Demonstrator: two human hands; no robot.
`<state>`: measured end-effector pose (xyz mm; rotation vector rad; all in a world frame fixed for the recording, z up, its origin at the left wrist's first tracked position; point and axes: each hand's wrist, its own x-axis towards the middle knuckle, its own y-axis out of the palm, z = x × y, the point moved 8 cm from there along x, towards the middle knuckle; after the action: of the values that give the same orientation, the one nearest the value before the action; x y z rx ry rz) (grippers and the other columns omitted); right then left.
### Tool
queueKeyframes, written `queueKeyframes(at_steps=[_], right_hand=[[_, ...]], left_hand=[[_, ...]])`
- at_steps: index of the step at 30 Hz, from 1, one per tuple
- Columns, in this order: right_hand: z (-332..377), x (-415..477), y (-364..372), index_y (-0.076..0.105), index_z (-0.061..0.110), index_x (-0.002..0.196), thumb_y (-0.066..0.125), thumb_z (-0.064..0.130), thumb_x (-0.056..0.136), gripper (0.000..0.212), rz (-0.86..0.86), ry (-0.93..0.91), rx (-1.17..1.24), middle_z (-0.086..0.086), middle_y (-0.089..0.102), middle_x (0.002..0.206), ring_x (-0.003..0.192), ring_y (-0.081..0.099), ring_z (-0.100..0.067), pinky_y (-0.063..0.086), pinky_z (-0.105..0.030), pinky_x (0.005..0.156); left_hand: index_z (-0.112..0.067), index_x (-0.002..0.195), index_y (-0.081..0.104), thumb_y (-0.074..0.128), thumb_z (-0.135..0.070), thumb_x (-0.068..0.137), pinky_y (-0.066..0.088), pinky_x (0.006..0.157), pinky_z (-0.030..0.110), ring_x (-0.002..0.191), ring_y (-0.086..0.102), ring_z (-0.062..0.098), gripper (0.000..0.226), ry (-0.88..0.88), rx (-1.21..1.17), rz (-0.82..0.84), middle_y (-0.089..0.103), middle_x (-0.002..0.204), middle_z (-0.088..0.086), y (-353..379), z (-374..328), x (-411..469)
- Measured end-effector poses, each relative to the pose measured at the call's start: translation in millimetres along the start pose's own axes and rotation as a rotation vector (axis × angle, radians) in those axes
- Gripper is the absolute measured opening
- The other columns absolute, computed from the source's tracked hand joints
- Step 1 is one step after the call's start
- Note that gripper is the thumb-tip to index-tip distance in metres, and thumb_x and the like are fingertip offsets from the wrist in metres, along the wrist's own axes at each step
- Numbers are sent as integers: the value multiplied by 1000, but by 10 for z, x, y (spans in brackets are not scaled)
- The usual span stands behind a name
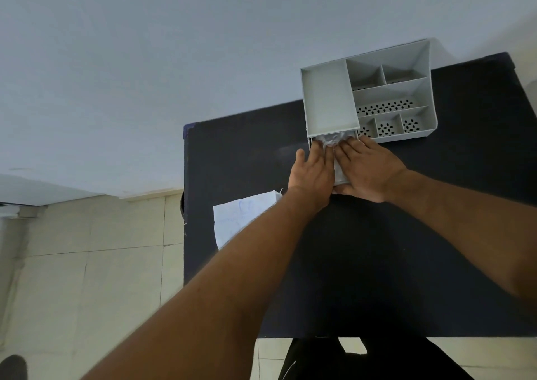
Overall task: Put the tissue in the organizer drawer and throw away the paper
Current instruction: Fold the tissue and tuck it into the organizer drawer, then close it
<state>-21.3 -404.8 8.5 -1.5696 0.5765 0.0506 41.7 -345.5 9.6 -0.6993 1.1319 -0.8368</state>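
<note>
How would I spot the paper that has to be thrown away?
Find the dark table. Near its left edge, by the person's left forearm, lies the paper: a flat white sheet with faint blue marks, unlike the grey plastic organizer further back.

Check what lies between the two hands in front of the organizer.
Head view: the plastic-wrapped tissue pack lies between the left hand and right hand, right at the grey organizer front; both hands' fingers rest on it.

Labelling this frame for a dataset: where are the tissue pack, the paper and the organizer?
tissue pack (329, 140): head view, its crinkled far end.
paper (242, 220): head view, sheet's middle.
organizer (328, 97): head view, bare floor of its large tray.
</note>
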Motion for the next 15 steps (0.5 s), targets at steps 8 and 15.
queueKeyframes(at_steps=[8,15], right_hand=[[-9,22,-33,14,5,158,22,82,87,106,51,15,-18,-15,22,165,154,16,-28,15,-49,124],[53,-99,-65,18,4,158,36,67,93,92,-92,76,62,-17,28,163,152,23,-30,14,-48,124]], left_hand=[[-2,158,11,48,-51,97,20,117,53,154,1,32,86,26,7,24,16,166,15,31,-3,16],[-4,158,15,52,-45,95,21,116,52,153,5,32,84,18,0,45,22,162,14,-3,-27,95]])
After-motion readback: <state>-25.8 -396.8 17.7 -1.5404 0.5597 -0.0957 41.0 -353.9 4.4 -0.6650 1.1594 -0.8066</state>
